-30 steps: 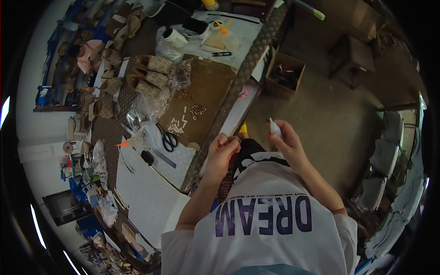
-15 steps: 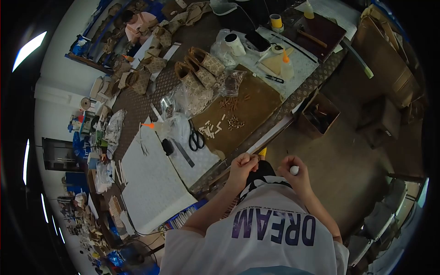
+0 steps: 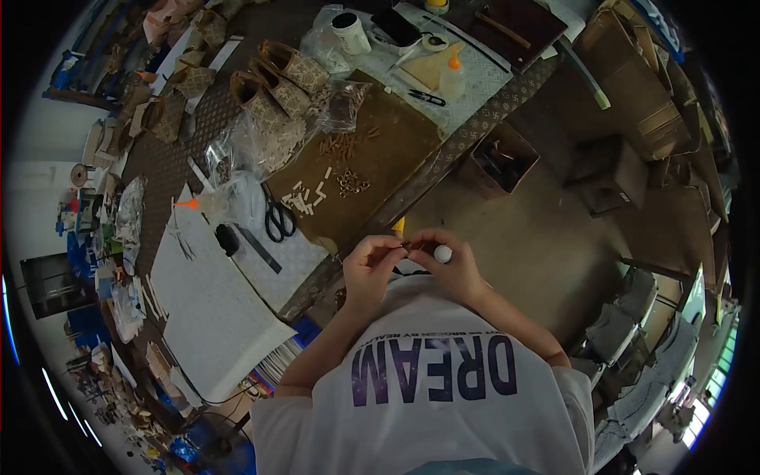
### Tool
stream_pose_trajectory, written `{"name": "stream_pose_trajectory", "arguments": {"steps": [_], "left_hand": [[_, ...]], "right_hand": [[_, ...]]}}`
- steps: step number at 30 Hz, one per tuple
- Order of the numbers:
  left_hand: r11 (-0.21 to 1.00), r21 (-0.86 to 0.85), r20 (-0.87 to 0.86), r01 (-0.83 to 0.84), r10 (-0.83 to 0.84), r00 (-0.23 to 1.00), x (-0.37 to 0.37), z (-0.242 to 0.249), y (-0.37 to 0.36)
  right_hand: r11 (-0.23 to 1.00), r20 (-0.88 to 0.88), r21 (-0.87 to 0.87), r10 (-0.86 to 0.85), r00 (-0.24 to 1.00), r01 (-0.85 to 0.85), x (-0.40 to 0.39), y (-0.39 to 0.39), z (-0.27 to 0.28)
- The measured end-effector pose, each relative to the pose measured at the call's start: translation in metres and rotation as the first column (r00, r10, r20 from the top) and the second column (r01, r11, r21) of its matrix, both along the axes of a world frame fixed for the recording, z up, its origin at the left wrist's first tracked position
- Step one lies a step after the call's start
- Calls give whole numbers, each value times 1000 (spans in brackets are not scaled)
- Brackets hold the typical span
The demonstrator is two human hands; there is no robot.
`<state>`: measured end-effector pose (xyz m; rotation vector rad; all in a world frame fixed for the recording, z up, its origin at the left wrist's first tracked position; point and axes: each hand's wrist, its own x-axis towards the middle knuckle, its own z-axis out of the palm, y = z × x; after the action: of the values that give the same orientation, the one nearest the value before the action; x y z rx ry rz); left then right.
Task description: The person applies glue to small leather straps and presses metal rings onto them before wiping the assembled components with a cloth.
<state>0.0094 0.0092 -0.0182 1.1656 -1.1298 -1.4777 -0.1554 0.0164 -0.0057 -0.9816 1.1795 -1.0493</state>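
Observation:
My left hand (image 3: 369,273) and my right hand (image 3: 454,269) meet in front of my shirt, both closed, fingertips pinched together. Between the fingertips shows a small dark brown piece (image 3: 407,247), mostly hidden by the fingers. A white round-ended thing (image 3: 442,253) sticks out at my right hand's curled fingers. Just beyond my left fingers a yellow tip (image 3: 398,225) points up. On the brown mat (image 3: 380,170) ahead lie white strips (image 3: 304,198), a pile of small ring-like pieces (image 3: 352,183) and brown sticks (image 3: 342,144). Black-handled scissors (image 3: 279,222) rest left of the mat.
Woven patterned shoes (image 3: 273,83) stand on the table behind plastic bags. An orange-tipped bottle (image 3: 452,77), black snips (image 3: 427,97) and a white jar (image 3: 351,33) are at the back. An open cardboard box (image 3: 500,158) stands on the floor to the right, past the table edge.
My hands have come together from apart, and their fingertips now meet at a small piece. The view has shifted, so the table sits farther left and higher.

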Motion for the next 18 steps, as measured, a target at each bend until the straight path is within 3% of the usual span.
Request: {"name": "stream_pose_trajectory", "arguments": {"steps": [3,9,11,15,18], "left_hand": [[999,-31,-55,-18,17,998,7,1,-8],[994,84,-42,65,-61,997,32,-6,-18],[997,52,4,54,-54,999,35,-9,-18],[995,74,29,70,-73,997,49,-18,-33],[971,205,26,-120,117,993,65,-72,-62]], "right_hand": [[999,-39,-22,28,999,-28,7,-10,-4],[993,-130,-17,110,985,-113,21,-25,-13],[989,-165,-55,127,978,-137,26,-27,-20],[987,-126,130,108,986,-92,38,-36,-33],[983,-86,183,-10,996,25,46,-47,-38]]}}
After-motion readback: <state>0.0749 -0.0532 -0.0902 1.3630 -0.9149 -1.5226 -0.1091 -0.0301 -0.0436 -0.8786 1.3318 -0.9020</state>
